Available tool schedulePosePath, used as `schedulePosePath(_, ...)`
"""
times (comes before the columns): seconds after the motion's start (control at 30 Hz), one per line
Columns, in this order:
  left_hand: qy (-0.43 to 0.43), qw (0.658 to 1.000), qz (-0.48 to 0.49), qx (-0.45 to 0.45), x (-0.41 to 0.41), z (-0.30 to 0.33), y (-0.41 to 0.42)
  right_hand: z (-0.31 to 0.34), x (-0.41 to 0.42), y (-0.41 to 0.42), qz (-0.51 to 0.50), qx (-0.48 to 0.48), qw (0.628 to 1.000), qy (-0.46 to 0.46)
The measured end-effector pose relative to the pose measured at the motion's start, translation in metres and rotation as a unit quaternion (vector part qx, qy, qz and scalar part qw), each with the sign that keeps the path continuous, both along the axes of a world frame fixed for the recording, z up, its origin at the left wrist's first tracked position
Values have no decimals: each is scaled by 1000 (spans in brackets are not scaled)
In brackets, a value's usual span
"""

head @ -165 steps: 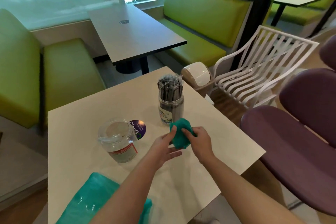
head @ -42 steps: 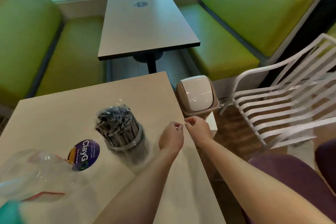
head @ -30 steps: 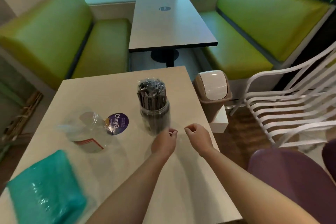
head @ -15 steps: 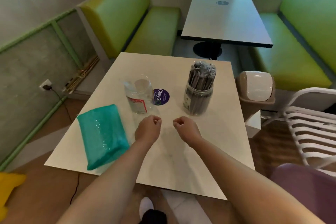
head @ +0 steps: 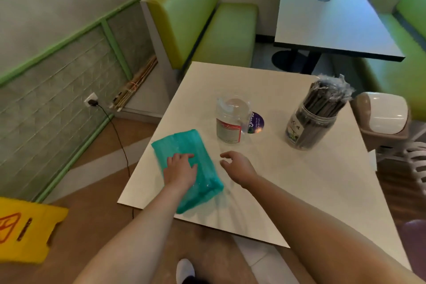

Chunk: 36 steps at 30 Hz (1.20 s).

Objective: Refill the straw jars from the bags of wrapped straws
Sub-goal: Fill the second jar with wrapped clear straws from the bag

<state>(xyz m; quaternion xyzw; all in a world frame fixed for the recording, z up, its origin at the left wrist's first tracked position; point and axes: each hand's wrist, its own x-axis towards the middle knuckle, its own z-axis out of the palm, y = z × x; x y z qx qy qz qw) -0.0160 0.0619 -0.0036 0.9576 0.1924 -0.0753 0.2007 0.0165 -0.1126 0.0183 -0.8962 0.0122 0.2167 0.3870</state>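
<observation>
Apparently flat-fingered, left hand (head: 181,169) rests on teal bag (head: 205,182); right hand (head: 237,165) hovers loosely curled, empty.

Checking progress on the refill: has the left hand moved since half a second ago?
Yes. The left hand has gone left, away from the empty jar, and now rests flat on the teal bag near the table's left edge.

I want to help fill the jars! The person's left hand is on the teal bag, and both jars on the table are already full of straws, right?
Not quite. In the head view only the clear plastic jar on the right is packed with dark wrapped straws; the clear plastic jar with the red-edged label is empty. The left hand does rest on the teal plastic bag.
</observation>
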Motion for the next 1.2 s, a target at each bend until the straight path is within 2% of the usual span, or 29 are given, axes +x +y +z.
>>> schedulePosePath(0.17, 35, 998, 7, -59, 0, -16, 44, -13, 1, 42, -21, 12, 999, 31)
schedulePosePath(0.4, 47, 972, 40, -227, 9, -28, 68, -25, 0, 76, -84, 34, 993, 70)
schedulePosePath(0.53, 43, 964, 43, -260, 15, -31, 71, -31, -6, 78, -119, 42, 988, 84)
schedulePosePath(0.73, 33, 945, 102, -310, 28, -32, 68, -34, -10, 75, -137, 40, 983, 118)
schedulePosePath(0.9, 41, 905, 193, -376, 50, -36, 71, -36, -1, 72, -135, 35, 982, 130)
schedulePosePath(1.1, 49, 866, 231, -442, 76, -32, 82, -36, 20, 70, -139, 61, 976, 154)
schedulePosePath(1.2, 64, 846, 219, -482, 85, -27, 84, -29, 30, 71, -124, 67, 980, 140)
